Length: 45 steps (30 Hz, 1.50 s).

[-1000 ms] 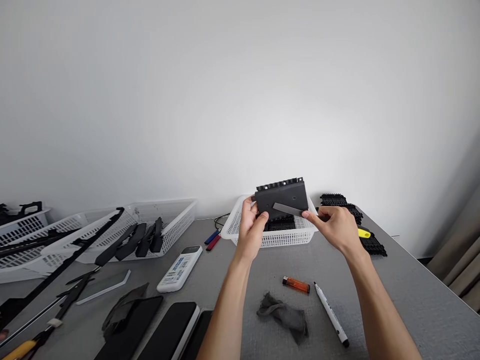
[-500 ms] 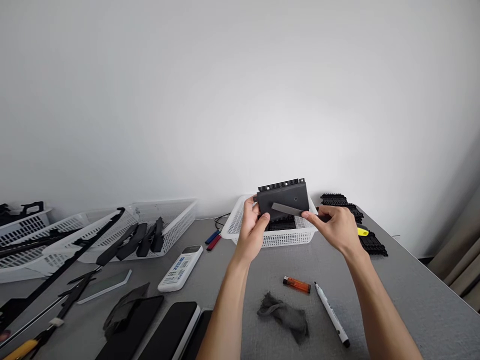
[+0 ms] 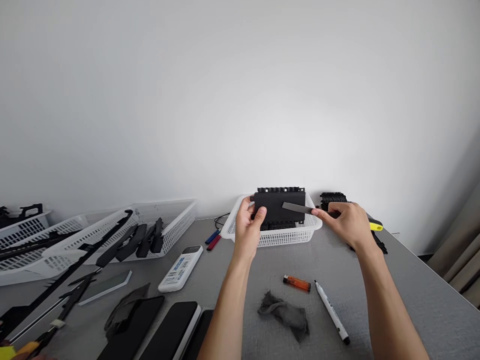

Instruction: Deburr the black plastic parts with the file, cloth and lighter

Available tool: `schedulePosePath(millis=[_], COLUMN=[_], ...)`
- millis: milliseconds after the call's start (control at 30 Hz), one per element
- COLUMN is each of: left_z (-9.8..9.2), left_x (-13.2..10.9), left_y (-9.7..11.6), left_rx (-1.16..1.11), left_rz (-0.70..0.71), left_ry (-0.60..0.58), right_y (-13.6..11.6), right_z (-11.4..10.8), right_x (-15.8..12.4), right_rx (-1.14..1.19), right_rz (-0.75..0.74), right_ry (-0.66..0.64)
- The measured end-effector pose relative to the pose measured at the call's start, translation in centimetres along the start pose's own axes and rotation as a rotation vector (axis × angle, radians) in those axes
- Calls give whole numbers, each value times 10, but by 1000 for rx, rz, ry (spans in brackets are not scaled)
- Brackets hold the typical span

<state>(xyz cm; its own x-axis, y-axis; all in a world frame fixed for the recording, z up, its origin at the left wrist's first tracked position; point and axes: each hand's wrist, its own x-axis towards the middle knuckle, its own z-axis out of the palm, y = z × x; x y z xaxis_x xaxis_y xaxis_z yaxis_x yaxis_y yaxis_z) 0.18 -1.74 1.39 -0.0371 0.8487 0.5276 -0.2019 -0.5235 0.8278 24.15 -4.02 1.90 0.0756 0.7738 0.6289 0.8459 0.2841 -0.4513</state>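
My left hand (image 3: 249, 222) grips the left end of a flat black plastic part (image 3: 279, 206) with a notched top edge, thumb across its face. The part is held up over a white mesh basket (image 3: 277, 239), in which more black pieces show. My right hand (image 3: 347, 225) is closed around a utility knife (image 3: 376, 226) with a yellow-tipped handle. Its long grey blade (image 3: 294, 206) points left, lying in front of the right half of the part. Whether the blade touches the part I cannot tell.
Black ridged parts (image 3: 333, 199) lie behind my right hand. Nearer me are an orange lighter (image 3: 296, 283), a white marker (image 3: 332, 312), a grey cloth (image 3: 284, 316) and dark phones (image 3: 170, 330). Leftward stand baskets (image 3: 176, 227) of black parts and a white handheld device (image 3: 181, 268).
The black part has turned more level and dropped slightly. My right hand has drawn the knife to the right across it. At far left, a long black strip has shifted.
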Motion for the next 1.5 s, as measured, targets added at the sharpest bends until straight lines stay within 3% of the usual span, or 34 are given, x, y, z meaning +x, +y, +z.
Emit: schedulePosePath(millis=[933, 1067, 1267, 1500], left_z=[-12, -7, 8, 22], left_x=[1, -2, -10, -15], left_y=[9, 11, 10, 11], left_rx=[94, 214, 301, 493], left_rz=[44, 49, 85, 222], left_ry=[9, 37, 2, -158], right_y=[15, 8, -32, -55], right_z=[1, 2, 17, 23], right_x=[3, 4, -3, -13], right_rx=[69, 292, 709, 1010], right_rz=[-10, 2, 82, 137], right_ry=[-45, -114, -245, -346])
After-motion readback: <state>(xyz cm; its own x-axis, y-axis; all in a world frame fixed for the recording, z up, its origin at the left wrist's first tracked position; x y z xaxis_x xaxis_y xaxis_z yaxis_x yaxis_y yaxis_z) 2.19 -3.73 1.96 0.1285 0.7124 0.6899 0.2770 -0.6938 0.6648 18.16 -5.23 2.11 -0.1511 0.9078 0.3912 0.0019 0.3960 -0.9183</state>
